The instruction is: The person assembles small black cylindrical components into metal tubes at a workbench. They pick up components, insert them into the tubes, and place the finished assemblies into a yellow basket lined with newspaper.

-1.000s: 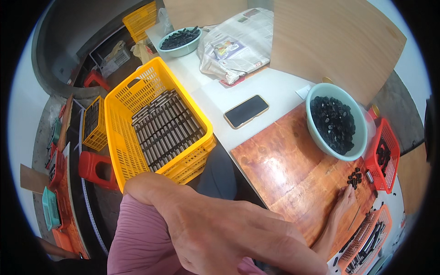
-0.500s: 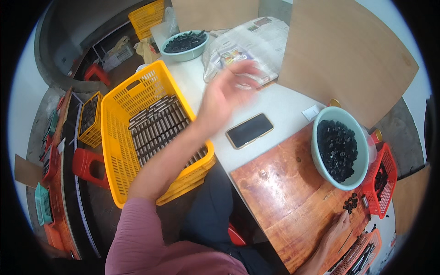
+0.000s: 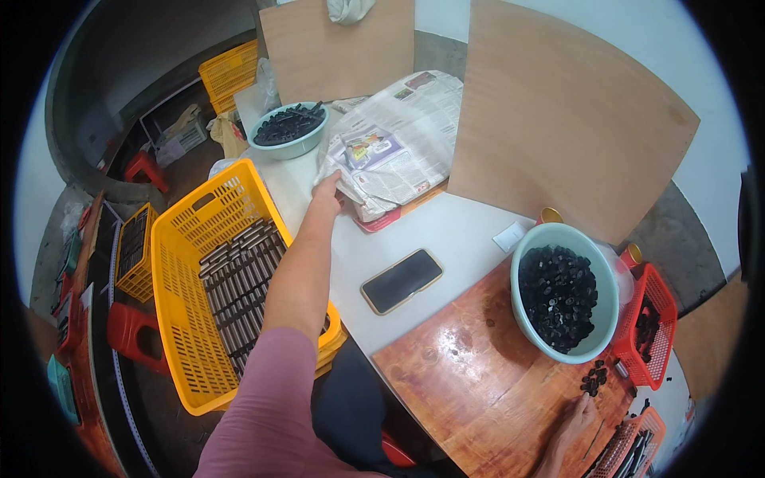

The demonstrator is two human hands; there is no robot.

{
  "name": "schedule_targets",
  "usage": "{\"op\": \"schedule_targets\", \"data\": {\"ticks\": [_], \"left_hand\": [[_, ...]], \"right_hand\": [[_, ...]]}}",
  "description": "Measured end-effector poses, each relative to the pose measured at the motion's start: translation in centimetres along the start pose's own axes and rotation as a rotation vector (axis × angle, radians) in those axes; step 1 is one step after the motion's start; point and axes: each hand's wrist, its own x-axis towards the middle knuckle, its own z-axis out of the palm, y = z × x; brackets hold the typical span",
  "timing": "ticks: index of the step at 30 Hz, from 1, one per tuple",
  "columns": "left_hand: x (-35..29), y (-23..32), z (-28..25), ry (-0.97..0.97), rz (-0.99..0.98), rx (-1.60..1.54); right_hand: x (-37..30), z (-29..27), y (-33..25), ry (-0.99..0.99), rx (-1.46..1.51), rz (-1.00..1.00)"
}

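My left hand [image 3: 327, 192] reaches far over the white table, its fingers closed at the near left corner of a newspaper sheet [image 3: 406, 143]. The newspaper lies over a flat stack with a red edge. At the lower right, my right hand [image 3: 575, 416] rests on the reddish wooden board [image 3: 454, 374], fingers drawn together. Its fingertips are at a small heap of black caps [image 3: 594, 378]; whether they hold one is too small to tell. Beyond it stands a pale green basin [image 3: 522, 315] full of black caps.
On my left is a yellow crate [image 3: 177, 319] with rows of metal tubes. A phone [image 3: 402, 281] lies mid-table. Another basin [image 3: 299, 147] of black parts stands farther back. Red baskets [image 3: 658, 358] line the right edge. Brown panels [image 3: 574, 119] stand behind; a red stool [image 3: 131, 334] is left.
My left hand has gone from blurred motion above the table to the newspaper's corner. My right hand stays by the black caps. The whole view has shifted.
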Motion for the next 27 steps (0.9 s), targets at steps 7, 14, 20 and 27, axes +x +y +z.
{"op": "schedule_targets", "data": {"ticks": [7,14,20,27], "left_hand": [[-7.3,11.6,2.9,-0.217,0.691,0.0],[-32.1,17.3,0.5,-0.076,1.411,0.312],[-41.4,10.5,-11.3,-0.787,1.849,1.326],[-43.0,3.0,-19.0,-1.139,1.908,1.946]], "right_hand": [[0.3,1.2,-0.1,-0.039,-0.023,-0.063],[-0.1,0.3,0.1,-0.02,0.031,-0.046],[-1.3,0.7,-3.7,0.139,0.196,-0.042],[-5.9,4.0,-13.6,-0.268,0.02,-0.339]]}}
